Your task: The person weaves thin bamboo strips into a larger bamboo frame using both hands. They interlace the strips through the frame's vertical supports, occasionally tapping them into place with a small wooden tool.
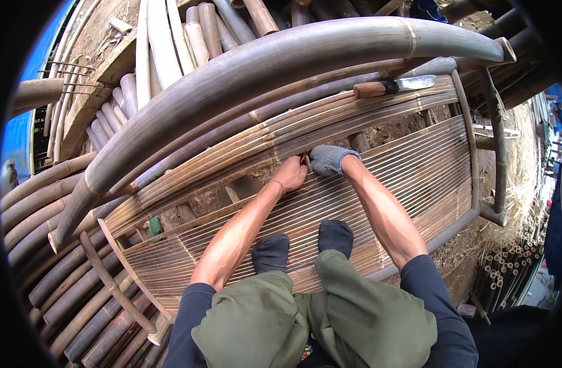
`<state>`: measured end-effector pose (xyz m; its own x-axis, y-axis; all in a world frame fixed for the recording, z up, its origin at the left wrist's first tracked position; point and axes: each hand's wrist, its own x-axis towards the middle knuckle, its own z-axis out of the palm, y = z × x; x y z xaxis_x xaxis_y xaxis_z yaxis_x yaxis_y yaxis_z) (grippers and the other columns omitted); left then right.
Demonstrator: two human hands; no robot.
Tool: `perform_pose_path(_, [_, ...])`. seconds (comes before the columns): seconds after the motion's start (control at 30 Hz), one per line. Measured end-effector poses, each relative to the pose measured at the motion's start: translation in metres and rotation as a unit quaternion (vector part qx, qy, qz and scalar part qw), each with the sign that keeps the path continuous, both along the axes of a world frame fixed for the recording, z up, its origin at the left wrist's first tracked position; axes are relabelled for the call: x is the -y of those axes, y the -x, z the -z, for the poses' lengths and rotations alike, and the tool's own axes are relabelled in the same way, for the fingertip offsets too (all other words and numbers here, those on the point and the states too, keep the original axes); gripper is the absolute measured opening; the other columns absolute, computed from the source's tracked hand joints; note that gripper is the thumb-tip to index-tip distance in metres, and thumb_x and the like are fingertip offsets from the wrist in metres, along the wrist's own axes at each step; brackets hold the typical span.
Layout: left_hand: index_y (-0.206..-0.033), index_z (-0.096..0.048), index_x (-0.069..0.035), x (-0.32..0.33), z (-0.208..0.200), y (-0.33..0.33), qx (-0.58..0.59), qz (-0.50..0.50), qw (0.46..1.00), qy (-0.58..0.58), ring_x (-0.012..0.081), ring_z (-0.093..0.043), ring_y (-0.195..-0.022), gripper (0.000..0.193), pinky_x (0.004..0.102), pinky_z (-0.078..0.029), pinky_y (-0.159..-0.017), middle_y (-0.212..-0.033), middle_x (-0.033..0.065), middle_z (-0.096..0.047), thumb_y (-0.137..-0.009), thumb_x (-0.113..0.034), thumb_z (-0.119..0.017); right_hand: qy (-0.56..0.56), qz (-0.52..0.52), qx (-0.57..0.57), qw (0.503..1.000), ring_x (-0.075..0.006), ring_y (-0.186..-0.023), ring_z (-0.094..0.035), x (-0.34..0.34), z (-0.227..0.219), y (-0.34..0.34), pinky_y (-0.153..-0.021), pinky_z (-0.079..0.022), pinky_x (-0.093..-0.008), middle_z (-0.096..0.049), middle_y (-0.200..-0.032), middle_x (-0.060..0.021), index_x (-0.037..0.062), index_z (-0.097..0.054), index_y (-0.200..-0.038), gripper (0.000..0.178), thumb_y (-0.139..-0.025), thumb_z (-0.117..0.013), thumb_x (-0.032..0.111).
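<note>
Slatted bamboo tabletop (428, 165), knife (388, 88) nr far R corner; mid-tabletop, bare L hand (291, 173) beside gloved R hand (327, 161), fingers apparently curled, can't tell how tight or on what.

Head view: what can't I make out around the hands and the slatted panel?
All in the head view:
Left hand: its grip, hidden by its own back.
Right hand: its grip, covered by the grey glove.
Thin piece between them: too small and partly covered by the hands.
Slatted panel: part of its near edge, behind the green trousers.
Green object: too small to identify.
</note>
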<state>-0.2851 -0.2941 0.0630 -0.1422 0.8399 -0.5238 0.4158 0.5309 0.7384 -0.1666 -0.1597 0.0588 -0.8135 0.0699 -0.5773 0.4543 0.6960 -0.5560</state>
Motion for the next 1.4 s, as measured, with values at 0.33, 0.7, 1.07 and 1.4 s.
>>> perform_pose_path(0.33, [-0.092, -0.072, 0.000, 0.036, -0.061, -0.006, 0.052, -0.154, 0.985, -0.055, 0.0220, -0.064, -0.090, 0.026, 0.0333, -0.049, -0.082, -0.098, 0.0129, -0.067, -0.090, -0.025, -0.067, -0.152, 0.164, -0.237, 0.945, -0.0343, -0.120, -0.054, 0.044, -0.100, -0.045, -0.103, -0.041, -0.0435, -0.059, -0.126, -0.0144, 0.0103, -0.063, -0.123, 0.046, -0.082, -0.072, 0.030])
perform_pose_path(0.7, [-0.138, -0.047, 0.001, 0.052, -0.104, 0.026, -0.027, 0.048, 0.998, 0.009, 0.0354, -0.048, -0.128, 0.066, 0.0447, -0.039, -0.110, -0.134, 0.0226, -0.051, -0.094, -0.047, -0.058, 0.041, 0.639, -0.084, 0.764, -0.0160, -0.075, -0.063, 0.076, -0.163, -0.303, -0.068, -0.051, -0.0336, -0.069, -0.079, -0.0020, 0.0124, -0.067, -0.078, 0.016, -0.092, -0.065, 0.020])
perform_pose_path(1.07, [-0.121, -0.058, 0.002, 0.034, -0.071, 0.009, -0.144, 0.103, 0.979, 0.105, 0.0413, -0.056, -0.115, 0.051, 0.0491, -0.042, -0.103, -0.120, 0.0265, -0.059, -0.104, -0.041, -0.036, -0.304, 0.270, -0.187, 0.894, -0.0342, -0.116, -0.057, 0.080, -0.114, -0.125, -0.099, -0.044, -0.0411, -0.063, -0.121, -0.0163, 0.0058, -0.059, -0.128, 0.055, -0.082, -0.074, 0.031])
perform_pose_path(1.4, [-0.098, -0.070, -0.011, 0.049, -0.037, -0.040, -0.219, -0.037, 0.975, 0.004, 0.0333, -0.062, -0.097, 0.045, 0.0542, -0.031, -0.099, -0.095, 0.0117, -0.070, -0.103, -0.042, -0.038, -0.195, 0.172, -0.073, 0.963, -0.0369, -0.083, -0.063, 0.084, -0.073, -0.078, -0.074, -0.050, -0.0490, -0.062, -0.088, -0.0189, 0.0040, -0.065, -0.089, 0.027, -0.093, -0.056, 0.029])
